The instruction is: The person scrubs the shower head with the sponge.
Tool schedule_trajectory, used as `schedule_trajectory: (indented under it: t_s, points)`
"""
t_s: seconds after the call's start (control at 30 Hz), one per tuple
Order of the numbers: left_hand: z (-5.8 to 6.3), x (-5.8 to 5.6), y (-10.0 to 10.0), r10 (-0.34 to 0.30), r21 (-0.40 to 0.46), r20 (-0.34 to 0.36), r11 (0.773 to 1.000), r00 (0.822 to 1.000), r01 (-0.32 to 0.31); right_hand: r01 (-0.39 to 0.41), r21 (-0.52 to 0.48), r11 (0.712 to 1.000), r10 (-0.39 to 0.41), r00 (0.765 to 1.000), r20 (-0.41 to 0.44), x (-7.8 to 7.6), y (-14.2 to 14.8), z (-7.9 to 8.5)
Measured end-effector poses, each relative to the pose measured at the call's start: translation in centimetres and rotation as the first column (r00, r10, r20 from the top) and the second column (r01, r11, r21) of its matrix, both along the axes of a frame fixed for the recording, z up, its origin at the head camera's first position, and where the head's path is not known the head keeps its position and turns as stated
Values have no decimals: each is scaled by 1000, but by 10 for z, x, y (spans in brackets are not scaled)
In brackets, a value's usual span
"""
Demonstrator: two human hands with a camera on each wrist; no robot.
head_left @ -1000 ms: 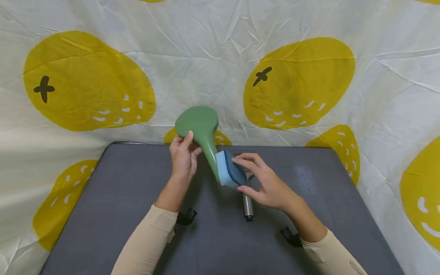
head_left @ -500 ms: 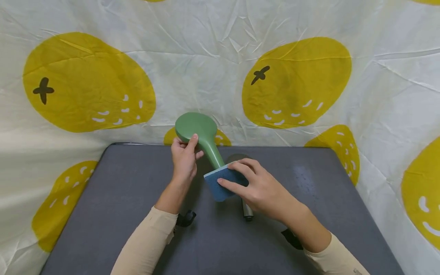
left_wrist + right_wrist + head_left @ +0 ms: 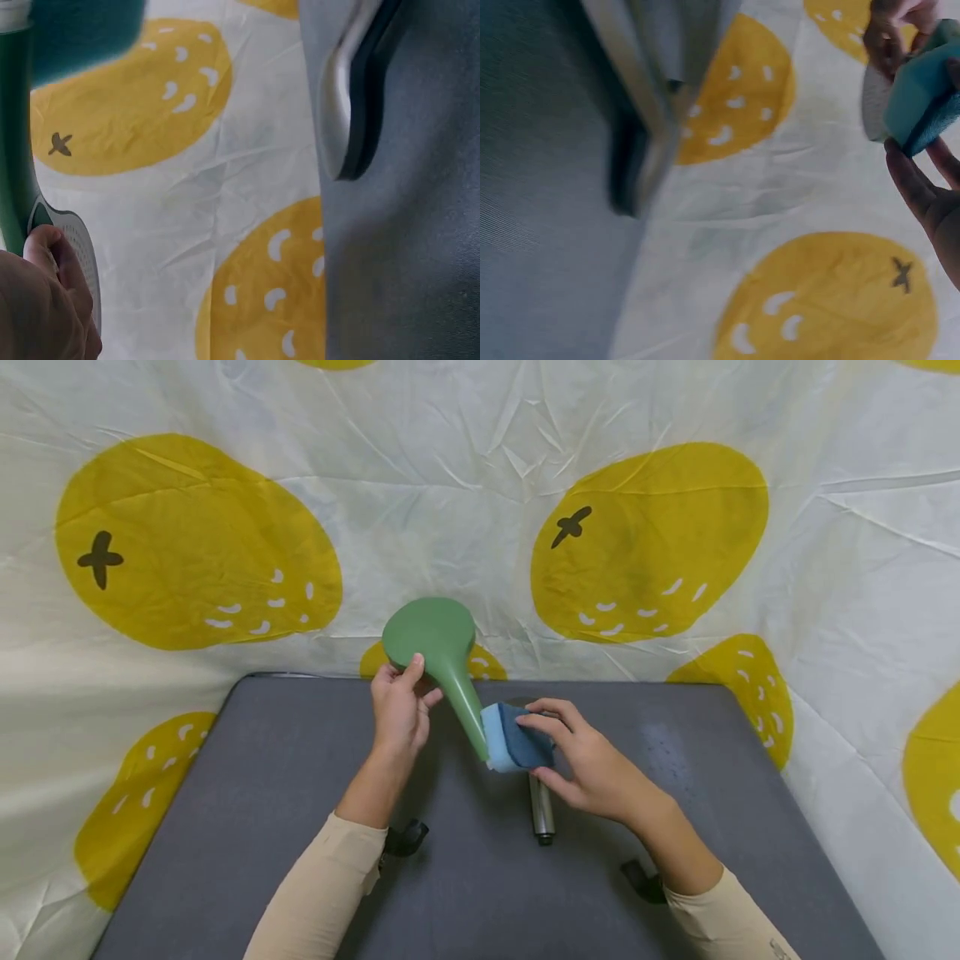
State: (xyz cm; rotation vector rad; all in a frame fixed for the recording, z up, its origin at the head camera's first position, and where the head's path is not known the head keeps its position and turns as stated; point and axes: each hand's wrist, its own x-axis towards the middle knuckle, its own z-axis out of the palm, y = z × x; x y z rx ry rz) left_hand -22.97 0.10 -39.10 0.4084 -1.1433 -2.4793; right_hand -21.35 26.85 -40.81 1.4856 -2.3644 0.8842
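Note:
My left hand [image 3: 401, 710] grips a green handheld shower head [image 3: 429, 631] by its round head, thumb on the smooth back. In the left wrist view its grey perforated face [image 3: 79, 244] shows beside the fingers. The handle slants down to the right. My right hand [image 3: 600, 764] pinches a two-tone blue sponge [image 3: 498, 739] between thumb and fingers. Its light side touches the handle near the lower end; the dark scrub side faces my palm. Behind the sponge, a silver shower head [image 3: 542, 810] lies on the table, its head mostly hidden by the sponge and right hand.
A dark grey table [image 3: 300, 760] spreads beneath both hands. Behind it hangs a pale cloth [image 3: 450, 527] printed with large yellow fruit. Black straps [image 3: 407, 837] stick out at both wrists.
The sponge turned over the handle's lower end toward me, then back to the handle's right side, slightly lower than before. My left hand keeps its grip; the green shower head dipped and rose slightly.

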Motion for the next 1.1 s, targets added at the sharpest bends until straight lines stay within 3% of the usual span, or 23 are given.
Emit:
schedule_trajectory:
  t_s: [0.23, 0.5, 0.73, 0.87, 0.97, 1.1]
  points:
    - [-3, -1, 3, 11, 24, 5, 1000, 1000, -11, -76, -163, 984, 110, 971, 211, 3, -4, -19]
    - [0, 2, 7, 31, -3, -49, 999, 998, -32, -93, -250, 964, 153, 960, 234, 6, -7, -12]
    - [3, 3, 8, 104, -12, -113, 994, 988, -106, 58, -288, 956, 12, 972, 236, 12, -10, -21]
    - [2, 4, 6, 140, -36, -124, 989, 982, -146, 101, -330, 939, -44, 983, 177, 17, -17, -33]
    - [1, 6, 5, 145, -68, -116, 986, 983, -153, 137, -352, 926, -95, 986, 134, 21, -23, -37]
    - [-1, 8, 5, 130, -97, -106, 985, 986, -140, 225, -357, 907, -202, 974, 103, 24, -25, -34]
